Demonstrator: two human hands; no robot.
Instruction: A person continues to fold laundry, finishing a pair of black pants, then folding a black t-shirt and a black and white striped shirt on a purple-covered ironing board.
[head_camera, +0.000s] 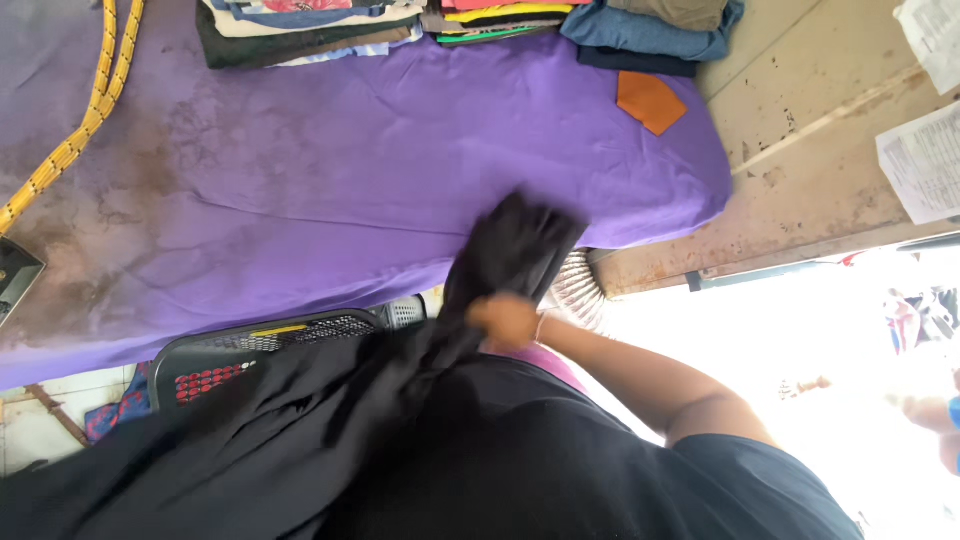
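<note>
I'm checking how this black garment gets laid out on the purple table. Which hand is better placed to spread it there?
The right hand, probably. It grips the bunched black garment at the near edge of the purple-covered table, so it could likely carry it on. The left hand isn't visible in this view.

Matt black cloth garment, soft and creased; purple table cover is stained cloth; black plastic basket, perforated; braided yellow cord.
</note>
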